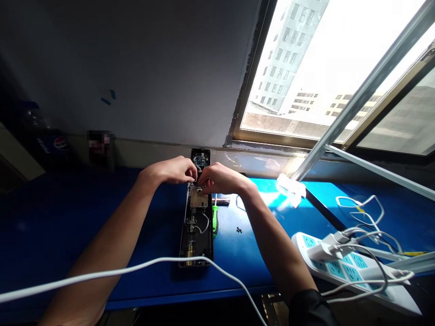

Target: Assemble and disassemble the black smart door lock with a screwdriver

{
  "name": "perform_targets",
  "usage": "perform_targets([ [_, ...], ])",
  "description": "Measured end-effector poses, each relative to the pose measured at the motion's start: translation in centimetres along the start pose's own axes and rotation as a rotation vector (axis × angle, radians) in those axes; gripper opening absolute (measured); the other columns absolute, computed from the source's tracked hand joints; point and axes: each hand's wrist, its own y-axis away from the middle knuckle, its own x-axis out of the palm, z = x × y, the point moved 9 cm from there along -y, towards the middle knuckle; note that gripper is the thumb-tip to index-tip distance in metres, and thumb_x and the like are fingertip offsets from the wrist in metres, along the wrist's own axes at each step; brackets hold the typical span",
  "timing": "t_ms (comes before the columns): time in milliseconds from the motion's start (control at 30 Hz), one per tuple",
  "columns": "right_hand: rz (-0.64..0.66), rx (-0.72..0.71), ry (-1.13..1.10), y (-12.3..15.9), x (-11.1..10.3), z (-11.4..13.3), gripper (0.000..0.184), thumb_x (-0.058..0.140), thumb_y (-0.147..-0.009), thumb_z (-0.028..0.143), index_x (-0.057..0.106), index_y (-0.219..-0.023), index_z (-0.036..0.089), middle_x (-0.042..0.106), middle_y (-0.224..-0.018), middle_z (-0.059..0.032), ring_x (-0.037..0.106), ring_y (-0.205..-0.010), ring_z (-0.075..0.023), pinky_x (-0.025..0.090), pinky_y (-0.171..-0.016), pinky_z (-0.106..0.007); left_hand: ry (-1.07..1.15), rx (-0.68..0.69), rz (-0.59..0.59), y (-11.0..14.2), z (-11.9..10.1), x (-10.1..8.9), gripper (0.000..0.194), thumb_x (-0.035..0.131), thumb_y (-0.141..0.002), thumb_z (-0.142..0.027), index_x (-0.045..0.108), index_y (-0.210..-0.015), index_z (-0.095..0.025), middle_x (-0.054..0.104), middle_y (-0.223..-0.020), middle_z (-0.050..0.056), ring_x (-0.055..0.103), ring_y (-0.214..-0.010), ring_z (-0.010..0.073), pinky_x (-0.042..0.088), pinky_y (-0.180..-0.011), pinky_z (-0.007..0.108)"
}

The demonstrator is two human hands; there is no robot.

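Note:
A long black housing [184, 231], which looks like an opened electronic door lock, lies lengthwise on the blue table. Inside it are a metal plate [199, 199], a brass-coloured cylinder [189, 251] and a loose white wire [206, 222]. At its far end a second black part [201, 159] with a blue circuit board leans up near the wall. My left hand [181, 170] is closed in a pinch over the gap between the two parts. Beside it, the fingers of my right hand [217, 176] are bent together above the metal plate. What either hand grips is too small to make out.
Right of the housing lie a green-handled screwdriver [215, 219] and several small dark screws [239, 230]. A white power strip [340, 267] with plugs and tangled cables is at the right. One white cable [142, 262] crosses the foreground. A bottle [50, 140] stands far left.

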Motion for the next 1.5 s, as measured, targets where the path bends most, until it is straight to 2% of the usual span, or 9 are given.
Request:
perform_targets([
  [167,-0.030,0.057,-0.019,1.5,-2.3,-0.7,0.019,0.086,-0.080,0.022,0.084,-0.098,0.018,0.081,-0.091,-0.0037,0.072,-0.078,-0.0125,0.051,-0.071,-0.021,-0.013,0.038,-0.051,-0.5,-0.6,0.0,0.030,0.060,-0.086,-0.023,0.080,-0.108,-0.021,0.079,-0.099,0.004,0.068,-0.081,0.0167,0.045,-0.067,0.021],
  [300,0.017,0.218,0.004,3.5,-3.1,-4.0,0.018,0.088,-0.074,0.023,0.085,-0.091,0.018,0.080,-0.080,-0.0023,0.072,-0.070,-0.0126,0.051,-0.062,-0.021,0.008,0.097,-0.073,-1.3,-2.3,0.8,0.030,0.059,-0.088,-0.023,0.080,-0.109,-0.018,0.078,-0.095,0.006,0.067,-0.078,0.0173,0.045,-0.067,0.023],
  [433,0.154,0.361,0.049,5.3,-1.6,-7.5,0.016,0.087,-0.071,0.020,0.085,-0.087,0.018,0.081,-0.080,-0.0021,0.072,-0.069,-0.0135,0.048,-0.056,-0.021,0.049,0.169,-0.117,-1.7,-5.1,1.6,0.028,0.059,-0.091,-0.023,0.079,-0.110,-0.018,0.079,-0.097,0.007,0.066,-0.075,0.0170,0.044,-0.065,0.025],
  [600,0.322,0.510,0.154,6.8,1.2,-10.1,0.019,0.090,-0.068,0.022,0.083,-0.084,0.014,0.080,-0.083,-0.0044,0.072,-0.072,-0.0173,0.050,-0.059,-0.025,0.047,0.294,-0.104,-2.1,-8.1,3.3,0.025,0.057,-0.094,-0.020,0.079,-0.106,-0.017,0.078,-0.094,0.008,0.067,-0.075,0.0170,0.043,-0.066,0.025],
  [700,0.440,0.575,0.214,7.4,2.8,-11.1,0.024,0.086,-0.081,0.031,0.078,-0.093,0.013,0.078,-0.091,-0.0048,0.073,-0.081,-0.0183,0.058,-0.072,-0.030,0.019,0.364,-0.075,-2.4,-9.0,4.6,0.022,0.058,-0.094,-0.020,0.079,-0.100,-0.018,0.077,-0.091,0.007,0.067,-0.075,0.0165,0.043,-0.066,0.025],
  [767,0.513,0.600,0.239,7.7,3.8,-11.7,0.027,0.075,-0.094,0.038,0.073,-0.107,0.014,0.075,-0.105,-0.0058,0.073,-0.092,-0.0185,0.061,-0.082,-0.037,0.006,0.395,-0.070,-2.5,-9.3,5.0,0.021,0.059,-0.094,-0.022,0.079,-0.100,-0.018,0.077,-0.091,0.007,0.067,-0.075,0.0165,0.044,-0.068,0.026],
  [833,0.566,0.614,0.257,7.8,4.6,-12.2,0.031,0.068,-0.099,0.040,0.069,-0.117,0.015,0.072,-0.117,-0.0073,0.072,-0.101,-0.0200,0.061,-0.089,-0.041,-0.005,0.399,-0.072,-2.6,-9.3,5.3,0.021,0.059,-0.095,-0.024,0.079,-0.101,-0.019,0.077,-0.091,0.006,0.067,-0.075,0.0167,0.044,-0.068,0.026],
  [1033,0.634,0.617,0.312,7.7,5.7,-12.7,0.037,0.068,-0.099,0.040,0.065,-0.129,0.017,0.068,-0.129,-0.0098,0.069,-0.112,-0.0237,0.060,-0.094,-0.044,-0.014,0.377,-0.043,-2.6,-9.3,5.6,0.022,0.061,-0.097,-0.034,0.078,-0.098,-0.019,0.075,-0.086,0.007,0.065,-0.072,0.0173,0.043,-0.066,0.027],
  [1500,0.640,0.641,0.307,7.7,6.1,-12.8,0.038,0.068,-0.099,0.039,0.064,-0.130,0.017,0.067,-0.130,-0.0101,0.069,-0.112,-0.0238,0.060,-0.094,-0.044,-0.012,0.386,-0.038,-2.5,-9.4,5.7,0.028,0.061,-0.098,-0.040,0.078,-0.091,-0.018,0.072,-0.080,0.006,0.059,-0.066,0.0166,0.039,-0.062,0.028],
])
